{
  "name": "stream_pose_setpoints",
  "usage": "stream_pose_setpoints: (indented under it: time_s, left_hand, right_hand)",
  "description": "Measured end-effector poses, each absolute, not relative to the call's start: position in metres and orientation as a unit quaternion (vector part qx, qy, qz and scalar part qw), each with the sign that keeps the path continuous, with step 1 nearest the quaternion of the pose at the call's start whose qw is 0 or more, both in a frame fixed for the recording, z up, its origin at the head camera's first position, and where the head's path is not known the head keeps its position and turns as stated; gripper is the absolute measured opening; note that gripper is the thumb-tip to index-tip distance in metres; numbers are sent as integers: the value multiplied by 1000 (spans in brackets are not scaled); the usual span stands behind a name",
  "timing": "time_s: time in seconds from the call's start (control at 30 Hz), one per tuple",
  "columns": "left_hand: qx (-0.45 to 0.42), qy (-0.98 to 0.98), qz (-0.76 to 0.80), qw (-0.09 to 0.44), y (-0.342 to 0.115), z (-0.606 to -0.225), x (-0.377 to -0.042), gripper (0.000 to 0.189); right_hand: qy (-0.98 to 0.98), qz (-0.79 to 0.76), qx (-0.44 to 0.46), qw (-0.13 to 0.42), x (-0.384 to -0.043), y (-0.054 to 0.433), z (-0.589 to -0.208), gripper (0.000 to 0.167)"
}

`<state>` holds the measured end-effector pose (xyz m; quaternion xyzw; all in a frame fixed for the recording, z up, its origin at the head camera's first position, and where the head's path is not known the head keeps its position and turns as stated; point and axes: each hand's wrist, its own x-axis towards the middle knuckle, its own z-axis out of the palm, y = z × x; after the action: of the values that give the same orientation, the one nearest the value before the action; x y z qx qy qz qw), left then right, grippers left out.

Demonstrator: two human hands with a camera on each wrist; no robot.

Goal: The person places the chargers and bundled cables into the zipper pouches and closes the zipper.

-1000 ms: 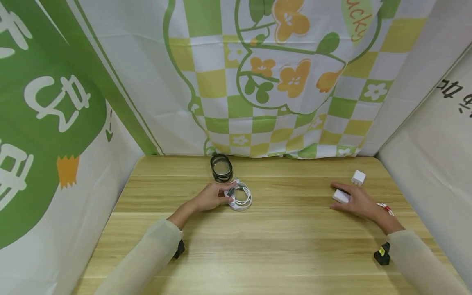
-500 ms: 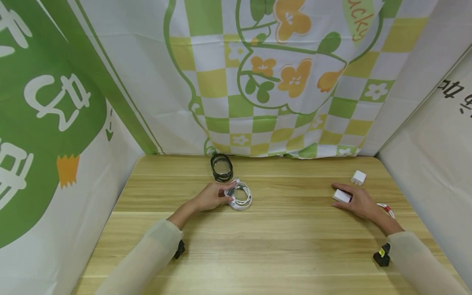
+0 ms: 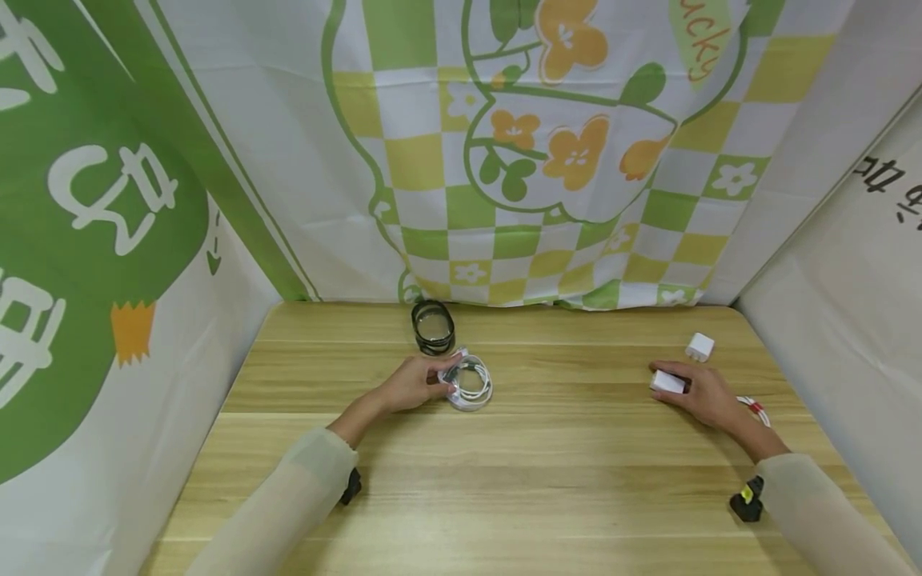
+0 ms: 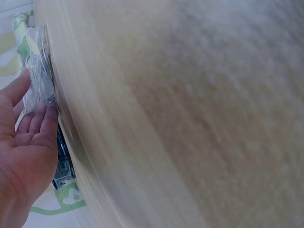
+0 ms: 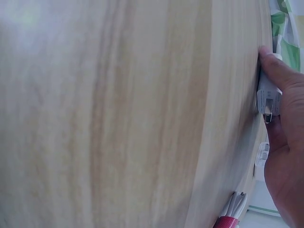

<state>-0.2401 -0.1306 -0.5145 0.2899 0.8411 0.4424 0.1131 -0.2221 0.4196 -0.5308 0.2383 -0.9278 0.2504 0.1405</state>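
Note:
My left hand point(image 3: 412, 386) pinches the left side of a coiled white cable point(image 3: 479, 394) in clear plastic, left of the table's middle. In the left wrist view, thumb and fingers are on either side of the wrapped coil point(image 4: 39, 71). Just behind it lies a coiled black cable point(image 3: 434, 346). On the right, my right hand point(image 3: 707, 395) grips a white charger plug point(image 3: 667, 383) between thumb and fingers. Metal prongs on the charger point(image 5: 269, 92) point toward the palm in the right wrist view.
A second white charger plug point(image 3: 700, 346) sits behind the right hand. Beside the right wrist, a white cable with a red tie point(image 3: 755, 408) is partly hidden. The wooden table point(image 3: 547, 480) meets a patterned curtain point(image 3: 519, 240) at the back, with cloth walls at both sides.
The right hand's thumb and fingers have drawn in closer round the charger plug, which has turned slightly. The left hand and its white cable look the same.

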Motion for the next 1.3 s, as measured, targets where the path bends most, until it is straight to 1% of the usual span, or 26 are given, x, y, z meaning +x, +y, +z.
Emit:
stream_pose_setpoints:
  time_s: [0.5, 0.87, 1.13, 1.3]
  left_hand:
    - [294, 831, 457, 120, -131, -515, -240, 63]
    - [286, 832, 459, 121, -133, -518, -241, 62]
    - [286, 827, 469, 122, -134, -519, -242, 63]
    - [287, 828, 466, 120, -134, -521, -243, 63]
  right_hand:
    - [-936, 237, 217, 146, -220, 418, -529, 44]
    - [-944, 249, 186, 111, -220, 412, -523, 44]
    - [-940, 270, 184, 98, -224, 402, -522, 43]
    - [-942, 254, 194, 103, -226, 395, -522, 42]
